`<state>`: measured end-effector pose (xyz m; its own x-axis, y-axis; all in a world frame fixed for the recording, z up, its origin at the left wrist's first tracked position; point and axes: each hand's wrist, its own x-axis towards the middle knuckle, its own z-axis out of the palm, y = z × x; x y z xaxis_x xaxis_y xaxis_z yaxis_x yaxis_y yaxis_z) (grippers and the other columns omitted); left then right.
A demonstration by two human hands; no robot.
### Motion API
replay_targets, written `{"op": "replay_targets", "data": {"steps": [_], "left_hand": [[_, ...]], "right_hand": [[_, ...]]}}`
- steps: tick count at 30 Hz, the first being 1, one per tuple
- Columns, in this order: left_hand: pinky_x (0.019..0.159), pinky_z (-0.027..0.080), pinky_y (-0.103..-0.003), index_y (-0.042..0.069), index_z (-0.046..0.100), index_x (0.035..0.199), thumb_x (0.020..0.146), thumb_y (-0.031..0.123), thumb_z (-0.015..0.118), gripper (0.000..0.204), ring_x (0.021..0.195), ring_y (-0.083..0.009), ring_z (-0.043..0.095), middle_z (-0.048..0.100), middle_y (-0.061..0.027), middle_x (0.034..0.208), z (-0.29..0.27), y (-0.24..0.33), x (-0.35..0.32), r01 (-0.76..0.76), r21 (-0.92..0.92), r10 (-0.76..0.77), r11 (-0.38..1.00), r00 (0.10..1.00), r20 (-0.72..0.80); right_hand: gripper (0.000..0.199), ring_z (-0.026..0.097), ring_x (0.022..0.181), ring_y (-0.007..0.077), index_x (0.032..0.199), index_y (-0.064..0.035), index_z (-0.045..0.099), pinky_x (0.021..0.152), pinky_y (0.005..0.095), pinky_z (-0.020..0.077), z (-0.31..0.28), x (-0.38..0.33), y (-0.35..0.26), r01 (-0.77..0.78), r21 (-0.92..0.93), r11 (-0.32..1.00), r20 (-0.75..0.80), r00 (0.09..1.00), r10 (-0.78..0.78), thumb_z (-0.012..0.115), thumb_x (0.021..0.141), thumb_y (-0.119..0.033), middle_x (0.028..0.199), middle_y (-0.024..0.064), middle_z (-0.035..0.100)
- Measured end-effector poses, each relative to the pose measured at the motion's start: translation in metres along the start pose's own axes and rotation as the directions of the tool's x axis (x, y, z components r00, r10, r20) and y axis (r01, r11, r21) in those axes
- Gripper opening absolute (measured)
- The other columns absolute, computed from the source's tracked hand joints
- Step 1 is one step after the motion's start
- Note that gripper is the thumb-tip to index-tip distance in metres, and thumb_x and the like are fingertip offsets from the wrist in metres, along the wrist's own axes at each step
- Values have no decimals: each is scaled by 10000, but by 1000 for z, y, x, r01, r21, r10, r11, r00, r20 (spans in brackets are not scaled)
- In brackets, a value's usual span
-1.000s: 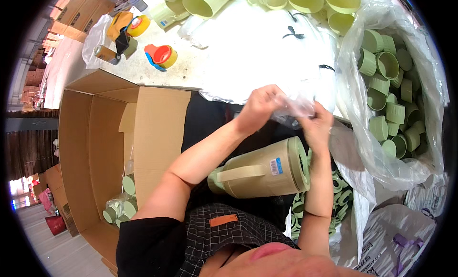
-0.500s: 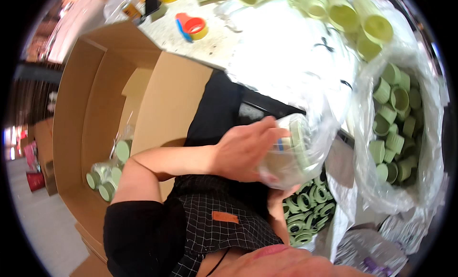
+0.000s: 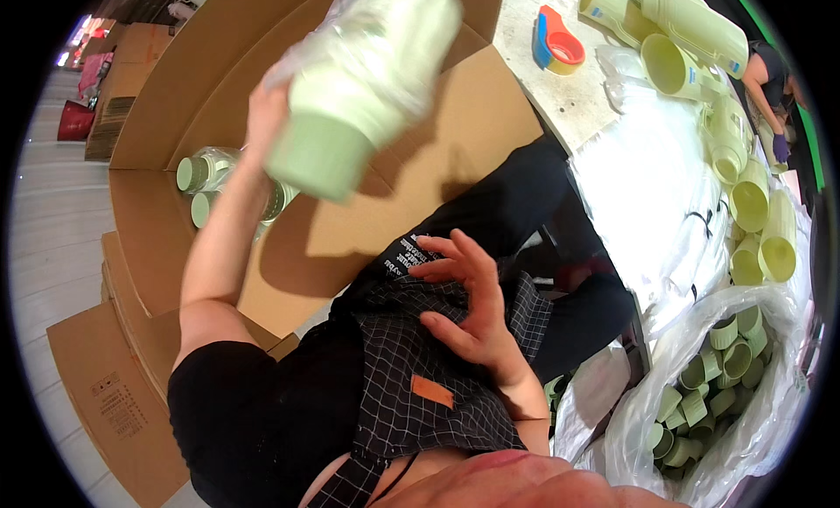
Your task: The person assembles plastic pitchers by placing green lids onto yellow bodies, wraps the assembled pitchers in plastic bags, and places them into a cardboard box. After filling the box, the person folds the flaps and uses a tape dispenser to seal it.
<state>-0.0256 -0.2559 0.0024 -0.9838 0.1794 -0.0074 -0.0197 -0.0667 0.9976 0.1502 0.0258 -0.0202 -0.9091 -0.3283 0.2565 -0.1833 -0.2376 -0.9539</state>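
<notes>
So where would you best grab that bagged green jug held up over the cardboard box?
Probably around the wide upper body of the bagged green jug, coming from its left side, as the left hand does now. The jug tilts base-down toward the cardboard box, its narrower base is bare, and the plastic looks slippery.

Left hand [image 3: 262, 114] raised, gripping; right hand [image 3: 472, 302] open, fingers spread

Jug [image 3: 350, 97]: matt green plastic, glossy clear film wrap; box [image 3: 367, 219]: matt brown cardboard
</notes>
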Motion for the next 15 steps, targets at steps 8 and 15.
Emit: {"op": "replay_targets", "data": {"steps": [8,15], "left_hand": [[908,526,-392,1,531,1300,990,230,523,385,1092,-297,634,622,-178,1207,-125,-115,59,319,814,-434,485,896,-93],[856,523,-399,15,554,1239,982,204,541,319,1054,-304,631,618,-156,1155,-147,-154,108,259,962,-291,-89,917,-274]], "right_hand": [[680,627,1027,197,1466,-58,364,932,346,506,-5,-74,43,-445,7,896,-409,816,408,634,852,54,1301,150,571],[477,573,909,107,1362,-20,442,866,262,480,-56,-96,33,-337,118,934,-765,569,302,628,923,-21,1144,66,615]]}}
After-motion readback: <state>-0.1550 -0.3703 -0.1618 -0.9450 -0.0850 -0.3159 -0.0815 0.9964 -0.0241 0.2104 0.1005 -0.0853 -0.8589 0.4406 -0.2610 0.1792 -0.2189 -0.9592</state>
